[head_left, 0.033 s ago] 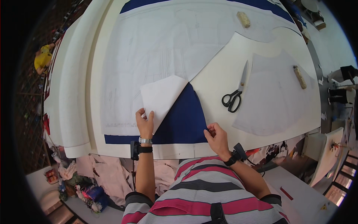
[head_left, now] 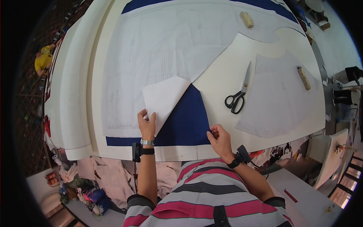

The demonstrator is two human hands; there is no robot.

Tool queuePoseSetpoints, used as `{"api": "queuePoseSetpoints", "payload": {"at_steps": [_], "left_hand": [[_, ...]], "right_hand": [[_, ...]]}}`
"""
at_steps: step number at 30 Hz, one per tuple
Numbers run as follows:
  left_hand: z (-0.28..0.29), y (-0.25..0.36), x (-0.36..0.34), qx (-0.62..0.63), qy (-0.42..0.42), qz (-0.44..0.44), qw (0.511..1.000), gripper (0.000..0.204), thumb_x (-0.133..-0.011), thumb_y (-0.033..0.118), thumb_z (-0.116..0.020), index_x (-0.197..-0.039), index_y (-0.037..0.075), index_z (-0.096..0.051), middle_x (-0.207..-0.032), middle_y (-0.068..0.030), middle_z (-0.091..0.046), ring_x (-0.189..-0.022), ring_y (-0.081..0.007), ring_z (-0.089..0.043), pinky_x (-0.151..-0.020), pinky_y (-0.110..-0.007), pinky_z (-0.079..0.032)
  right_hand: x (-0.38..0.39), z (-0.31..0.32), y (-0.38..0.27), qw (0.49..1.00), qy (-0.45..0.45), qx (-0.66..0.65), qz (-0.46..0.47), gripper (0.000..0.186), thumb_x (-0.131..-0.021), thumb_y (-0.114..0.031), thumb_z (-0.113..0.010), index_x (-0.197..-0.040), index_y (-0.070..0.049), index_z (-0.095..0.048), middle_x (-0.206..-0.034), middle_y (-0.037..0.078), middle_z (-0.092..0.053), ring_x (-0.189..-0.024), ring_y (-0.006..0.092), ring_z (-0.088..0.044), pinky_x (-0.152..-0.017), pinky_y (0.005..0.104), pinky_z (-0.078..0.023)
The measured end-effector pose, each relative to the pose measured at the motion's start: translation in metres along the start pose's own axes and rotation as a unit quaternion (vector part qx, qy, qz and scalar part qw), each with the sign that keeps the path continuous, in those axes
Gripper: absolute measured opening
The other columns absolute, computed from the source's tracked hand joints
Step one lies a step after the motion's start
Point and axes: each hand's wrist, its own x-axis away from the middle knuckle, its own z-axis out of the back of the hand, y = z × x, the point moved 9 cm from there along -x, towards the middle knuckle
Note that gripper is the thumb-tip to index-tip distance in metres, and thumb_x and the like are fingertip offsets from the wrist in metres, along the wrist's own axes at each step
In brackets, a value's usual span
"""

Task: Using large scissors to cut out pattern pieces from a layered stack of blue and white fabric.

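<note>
A large white paper pattern (head_left: 124,64) with pencil lines lies over dark blue fabric (head_left: 185,125) on the table. Its near right part is folded back as a white flap (head_left: 166,92), baring a wedge of the blue fabric. My left hand (head_left: 146,124) grips the flap near its lower left edge, with thumb and fingertips on either side. At the right edge of the bared fabric, the thumb and fingers of my right hand (head_left: 220,140) are pinched together on it. Scissors with black handles (head_left: 236,102) lie on the table to the right of both hands.
Farther right lies a smaller pattern piece (head_left: 278,98) with a wrapped weight (head_left: 303,78). Another weight (head_left: 247,19) rests on the large pattern. A long white roll (head_left: 75,83) runs along the left. Pale cloth (head_left: 107,178) hangs below the table's front edge (head_left: 170,158).
</note>
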Motion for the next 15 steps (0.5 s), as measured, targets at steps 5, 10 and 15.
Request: {"api": "queuePoseSetpoints", "payload": {"at_steps": [5, 10, 15], "left_hand": [[-0.001, 0.002, -0.004, 0.029, 0.005, -0.025, 0.999, 0.058, -0.089, 0.021, -0.082, -0.136, -0.001, -0.055, -0.13, -0.0194, -0.062, -0.113, -0.028, -0.061, -0.096, -0.039, -0.051], [-0.002, 0.024, 0.004, 0.05, -0.011, -0.006, 0.999, 0.064, -0.087, 0.017, -0.084, -0.139, -0.002, -0.052, -0.132, -0.0227, -0.06, -0.118, -0.0254, -0.059, -0.1, -0.039, -0.049], [-0.002, 0.055, 0.025, 0.038, 0.009, -0.076, 0.996, 0.071, -0.089, 0.009, -0.08, -0.148, -0.001, -0.041, -0.124, -0.0227, -0.067, -0.114, -0.0255, -0.064, -0.099, -0.037, -0.051]], "right_hand": [[0.002, 0.001, -0.02, 0.999, 0.003, -0.005, 0.031, 0.017, -0.093, -0.009, -0.074, -0.104, -0.001, -0.064, -0.08, 0.008, -0.068, -0.066, 0.0159, -0.064, -0.063, 0.0301, -0.053], [0.001, -0.001, 0.01, 1.0, 0.018, 0.002, 0.017, 0.017, -0.093, -0.009, -0.074, -0.104, -0.001, -0.064, -0.08, 0.009, -0.068, -0.066, 0.016, -0.065, -0.063, 0.0303, -0.053], [-0.001, -0.001, 0.045, 0.999, 0.019, 0.023, -0.027, 0.019, -0.092, -0.01, -0.075, -0.103, 0.0, -0.063, -0.08, 0.008, -0.069, -0.068, 0.0167, -0.066, -0.064, 0.0314, -0.054]]}}
